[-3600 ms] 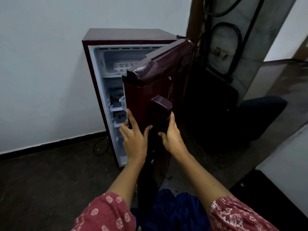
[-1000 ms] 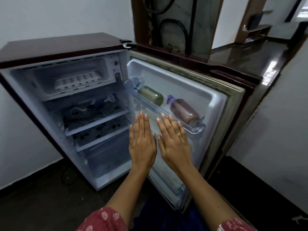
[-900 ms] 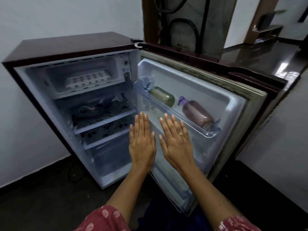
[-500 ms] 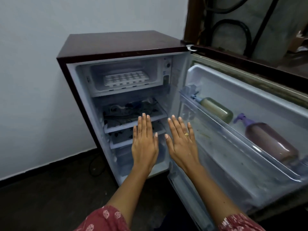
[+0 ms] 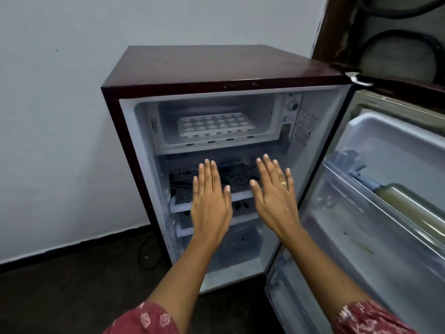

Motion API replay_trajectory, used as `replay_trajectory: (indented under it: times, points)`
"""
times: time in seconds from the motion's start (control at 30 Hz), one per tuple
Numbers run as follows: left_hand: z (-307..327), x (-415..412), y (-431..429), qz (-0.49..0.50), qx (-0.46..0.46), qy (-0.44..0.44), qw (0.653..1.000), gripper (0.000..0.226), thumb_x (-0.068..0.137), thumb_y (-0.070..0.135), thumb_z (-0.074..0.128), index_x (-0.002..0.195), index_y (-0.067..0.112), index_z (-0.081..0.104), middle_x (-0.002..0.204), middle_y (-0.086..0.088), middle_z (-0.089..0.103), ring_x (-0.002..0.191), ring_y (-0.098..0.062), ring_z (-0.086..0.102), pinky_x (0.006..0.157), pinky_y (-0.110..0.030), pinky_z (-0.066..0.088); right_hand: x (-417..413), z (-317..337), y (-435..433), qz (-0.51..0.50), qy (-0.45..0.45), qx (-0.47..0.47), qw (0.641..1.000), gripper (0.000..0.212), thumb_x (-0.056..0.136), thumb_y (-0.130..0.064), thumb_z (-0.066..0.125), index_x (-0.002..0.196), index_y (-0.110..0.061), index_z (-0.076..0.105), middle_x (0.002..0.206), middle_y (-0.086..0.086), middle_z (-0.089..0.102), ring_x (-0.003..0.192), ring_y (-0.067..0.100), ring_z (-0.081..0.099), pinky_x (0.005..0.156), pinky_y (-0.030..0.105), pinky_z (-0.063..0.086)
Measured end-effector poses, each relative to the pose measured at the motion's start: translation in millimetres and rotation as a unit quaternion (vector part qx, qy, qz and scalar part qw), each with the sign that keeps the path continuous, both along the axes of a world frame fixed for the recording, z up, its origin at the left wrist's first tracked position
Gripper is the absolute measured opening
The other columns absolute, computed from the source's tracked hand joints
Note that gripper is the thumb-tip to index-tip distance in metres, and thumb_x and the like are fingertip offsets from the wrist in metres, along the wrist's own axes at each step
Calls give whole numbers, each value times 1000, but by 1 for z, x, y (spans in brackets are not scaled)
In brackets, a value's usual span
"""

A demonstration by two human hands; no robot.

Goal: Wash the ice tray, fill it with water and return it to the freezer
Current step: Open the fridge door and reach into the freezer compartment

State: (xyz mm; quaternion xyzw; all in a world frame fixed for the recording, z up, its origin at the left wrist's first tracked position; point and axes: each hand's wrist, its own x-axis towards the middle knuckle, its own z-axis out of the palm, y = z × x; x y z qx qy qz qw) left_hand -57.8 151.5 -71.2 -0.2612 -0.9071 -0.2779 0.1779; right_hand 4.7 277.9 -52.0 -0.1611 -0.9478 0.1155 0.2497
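Fridge [image 5: 216, 66], small and maroon, stands against the white wall, its door [image 5: 385, 145] swung wide to the fridge's right. At the fridge's top the freezer compartment [image 5: 149, 121] is open at the front, and the white ice tray [image 5: 214, 124] lies flat inside it. In front of the fridge's patterned shelves [image 5: 239, 195], below the tray, the left hand [image 5: 209, 203] and right hand [image 5: 274, 201] hover flat and apart, fingers straight, holding nothing. A yellowish bottle [image 5: 414, 208] lies in the fridge's door rack. A ring [image 5: 283, 183] sits on the right hand.

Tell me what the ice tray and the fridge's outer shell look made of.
The ice tray looks like white matt plastic, moulded in a grid of cells. The fridge shell is probably painted metal, glossy maroon with soft reflections; cannot be sure.
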Motion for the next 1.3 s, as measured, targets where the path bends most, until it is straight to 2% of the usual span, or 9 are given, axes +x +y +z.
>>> replay_trajectory:
  times: [0.23, 0.33, 0.5, 0.7, 0.9, 0.97, 1.07, 1.2, 1.3]
  points:
    - [0, -78, 22, 31, 26, 33, 999, 60, 95, 34, 18, 147, 5, 11, 156, -9, 11, 144, -15, 3, 117, -30, -2, -90, -12, 34, 32, 29, -52, 998, 73, 85, -57, 11, 147, -21, 18, 157, -1, 16, 145, 16, 10, 116, 34, -3]
    - [-1, -112, 32, 46, 36, 22, 998, 59, 99, 30, 32, 148, 6, 8, 157, -10, 9, 145, -17, 4, 117, -29, -5, -124, -15, 51, 39, 49, -90, 994, 74, 84, -59, 22, 147, -21, 17, 156, 6, 16, 143, 21, 14, 116, 40, 5]
    - [-9, -154, 43, 109, -10, 6, 994, 69, 98, 48, 24, 148, 10, -3, 158, -8, -3, 145, -17, -6, 115, -32, -13, -170, -21, 71, 49, 107, -171, 978, 80, 81, -57, 42, 148, -21, 16, 155, 15, 12, 141, 29, 18, 115, 45, 21]
    - [5, -194, 49, 160, -14, -36, 986, 94, 82, 69, 27, 148, 11, -6, 157, -9, -11, 144, -20, -11, 113, -35, -16, -209, -15, 97, 59, 72, -199, 975, 92, 78, -56, 59, 148, -29, 5, 157, 13, -2, 144, 27, 7, 116, 39, 12]
    - [10, -215, 47, 173, 4, -125, 977, 97, 79, 72, 34, 150, 13, 3, 157, -15, -3, 144, -29, -2, 114, -40, -9, -226, -9, 106, 43, 14, -204, 978, 94, 77, -57, 59, 148, -31, 3, 157, 14, -4, 143, 31, 9, 115, 38, 11]
    - [8, -218, 47, 173, 3, -121, 977, 93, 81, 70, 35, 150, 13, 9, 156, -17, 5, 144, -30, 4, 114, -41, -9, -230, -9, 107, 31, -22, -200, 979, 90, 79, -59, 56, 147, -34, 2, 157, 13, -3, 143, 30, 7, 115, 37, 8]
    - [6, -223, 46, 158, 25, -114, 981, 87, 82, 66, 40, 148, 13, 20, 152, -19, 18, 141, -34, 12, 115, -43, -3, -233, -7, 109, 24, -49, -182, 982, 78, 84, -58, 50, 147, -34, 10, 154, 14, 9, 140, 29, 13, 113, 35, 10]
    - [6, -225, 43, 135, 81, -133, 979, 90, 74, 67, 46, 146, 16, 28, 151, -22, 16, 140, -42, 11, 114, -50, 17, -229, -7, 110, 34, -22, -196, 980, 63, 91, -44, 49, 146, -30, 21, 150, 14, 16, 137, 29, 18, 111, 30, 14]
    - [9, -218, 41, 133, 107, -128, 977, 81, 78, 59, 55, 145, 20, 31, 153, -19, 13, 141, -40, 9, 113, -50, 20, -221, -6, 109, 41, -2, -206, 978, 61, 90, -40, 53, 144, -29, 26, 148, 13, 20, 136, 28, 19, 112, 29, 15]
